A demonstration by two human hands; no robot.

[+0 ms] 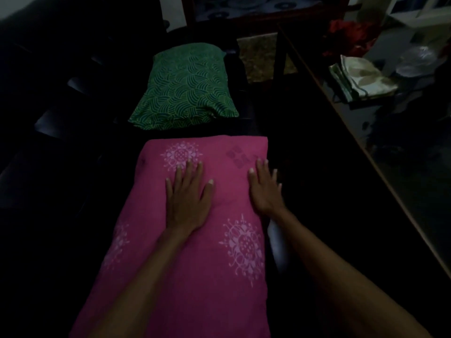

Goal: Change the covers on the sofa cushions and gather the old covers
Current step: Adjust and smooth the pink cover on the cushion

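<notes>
While the pink cushion with pale floral prints lies on the dark sofa, I see my left hand flat on it, fingers spread, and my right hand at its right edge, fingers straight.

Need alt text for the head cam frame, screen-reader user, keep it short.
Both hands, left hand and right hand, lie flat with straight fingers on a pink cushion with pale floral prints, on a dark sofa in a dim room. A green patterned cushion lies beyond it, apart. Folded pale cloth sits on a glass-topped table at right.
</notes>
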